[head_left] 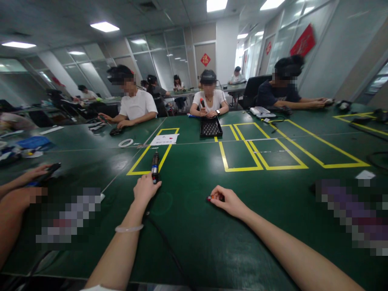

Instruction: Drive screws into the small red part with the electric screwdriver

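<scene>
My left hand is closed round the rear end of a dark corded tool that lies on the green table, its tip pointing away from me. A black cable trails from it toward me. My right hand rests on the table further right, its fingers pinched on a small red-and-dark object. A pale bangle sits on my left wrist.
Yellow tape rectangles mark the table. Beyond lie a white paper, a white tape ring and a black tray. People sit along the far side; another person's arm is at my left.
</scene>
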A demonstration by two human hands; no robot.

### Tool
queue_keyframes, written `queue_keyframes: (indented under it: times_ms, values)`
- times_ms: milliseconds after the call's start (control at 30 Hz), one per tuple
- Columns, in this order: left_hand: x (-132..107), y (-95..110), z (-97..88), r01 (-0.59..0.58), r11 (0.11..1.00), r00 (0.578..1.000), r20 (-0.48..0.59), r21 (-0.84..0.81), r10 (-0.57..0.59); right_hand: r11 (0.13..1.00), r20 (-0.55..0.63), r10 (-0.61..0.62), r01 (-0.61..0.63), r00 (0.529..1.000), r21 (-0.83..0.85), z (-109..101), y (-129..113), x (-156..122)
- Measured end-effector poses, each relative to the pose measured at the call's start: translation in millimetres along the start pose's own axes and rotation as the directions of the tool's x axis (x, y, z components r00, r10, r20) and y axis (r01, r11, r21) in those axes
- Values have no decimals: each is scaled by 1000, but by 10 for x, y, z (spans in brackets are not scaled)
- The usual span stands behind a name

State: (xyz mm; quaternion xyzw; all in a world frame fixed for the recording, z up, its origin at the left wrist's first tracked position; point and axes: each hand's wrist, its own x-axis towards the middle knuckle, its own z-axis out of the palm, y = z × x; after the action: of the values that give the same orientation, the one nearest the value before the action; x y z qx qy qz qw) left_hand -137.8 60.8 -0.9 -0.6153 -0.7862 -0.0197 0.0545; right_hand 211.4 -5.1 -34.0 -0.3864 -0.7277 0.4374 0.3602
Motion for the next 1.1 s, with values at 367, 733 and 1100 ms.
queue_keyframes:
  times_ms: [367,733,1100]
  values:
    - [-591,932,-85,-446,885,895,-52,-135,443,999,-18,-33,33,999,8,18,85,13]
    - [-1008,1292,-192,-643,704,744,-28,-303,668,991,-47,-27,20,999,-135,23,71,26]
    - [-1076,1345,-142,-702,667,702,-84,-251,707,970,-35,-80,70,996,-235,70,70,51]
